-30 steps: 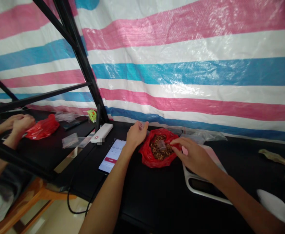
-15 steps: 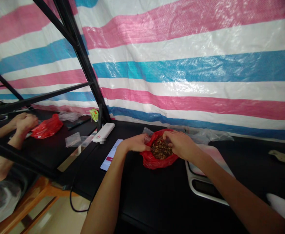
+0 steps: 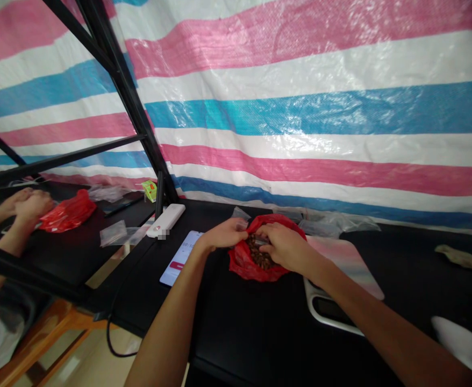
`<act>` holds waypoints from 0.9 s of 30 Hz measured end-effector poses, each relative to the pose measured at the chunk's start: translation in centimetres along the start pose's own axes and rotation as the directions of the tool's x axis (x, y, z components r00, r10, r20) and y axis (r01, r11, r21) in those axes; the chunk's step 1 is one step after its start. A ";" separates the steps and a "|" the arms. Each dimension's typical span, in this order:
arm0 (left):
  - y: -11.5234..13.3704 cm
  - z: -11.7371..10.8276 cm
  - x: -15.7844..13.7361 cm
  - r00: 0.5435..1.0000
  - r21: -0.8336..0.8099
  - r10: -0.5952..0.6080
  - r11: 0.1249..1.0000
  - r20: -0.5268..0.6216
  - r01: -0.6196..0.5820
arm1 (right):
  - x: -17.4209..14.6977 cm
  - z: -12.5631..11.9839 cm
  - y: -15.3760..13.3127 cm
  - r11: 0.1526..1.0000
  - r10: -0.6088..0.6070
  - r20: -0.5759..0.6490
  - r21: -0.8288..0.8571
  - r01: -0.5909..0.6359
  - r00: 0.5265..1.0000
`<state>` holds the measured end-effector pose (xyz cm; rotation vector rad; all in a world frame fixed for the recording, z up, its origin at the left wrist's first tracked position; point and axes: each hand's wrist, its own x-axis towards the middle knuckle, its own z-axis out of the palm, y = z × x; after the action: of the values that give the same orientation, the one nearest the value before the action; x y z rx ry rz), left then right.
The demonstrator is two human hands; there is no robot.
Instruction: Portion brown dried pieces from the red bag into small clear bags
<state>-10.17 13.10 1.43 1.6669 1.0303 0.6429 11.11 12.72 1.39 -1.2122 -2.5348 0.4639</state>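
A crumpled red plastic bag (image 3: 256, 273) lies with its mouth wide on the black table, holding many small brown pieces (image 3: 263, 260) that look like dried beans or seeds. At its left rim, my left hand (image 3: 228, 234) pinches a small clear plastic bag (image 3: 241, 214), which shows above the fingers and partly between the hands. My right hand (image 3: 280, 244) reaches over the red bag from the right, its bent fingertips at the clear plastic just above the brown pieces. Whatever is between those fingertips is hidden.
A white kitchen scale (image 3: 314, 306) sits under my right forearm. Left of the bag lie a lit phone (image 3: 179, 258) and a white power strip (image 3: 166, 220). Clear plastic bags (image 3: 336, 223) lie behind. Beyond a black frame (image 3: 133, 107), another person's hands (image 3: 32, 204) are near another red bag (image 3: 69, 211).
My right hand has moved left and down over the brown pieces, closer to my left hand, covering more of them. The whole view has shifted slightly.
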 end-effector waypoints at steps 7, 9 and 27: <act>0.4 0.4 -0.1 0.997 -0.152 0.001 0.988 -0.080 -0.014 | 0.4 0.9 0.4 0.969 0.079 -0.062 0.237 -0.062 0.995; 0.8 0.4 -0.2 0.989 -0.151 0.004 0.988 -0.149 -0.026 | 0.5 1.1 0.7 0.922 0.115 -0.070 0.379 -0.080 0.991; 1.4 2.3 1.1 0.826 0.654 0.383 0.756 -0.414 -0.023 | 0.0 -5.0 0.4 0.792 0.010 -0.089 0.609 0.046 0.996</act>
<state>-7.32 12.75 1.92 2.2877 1.5928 1.0293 13.36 13.80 5.78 -0.9217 -2.0510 1.0975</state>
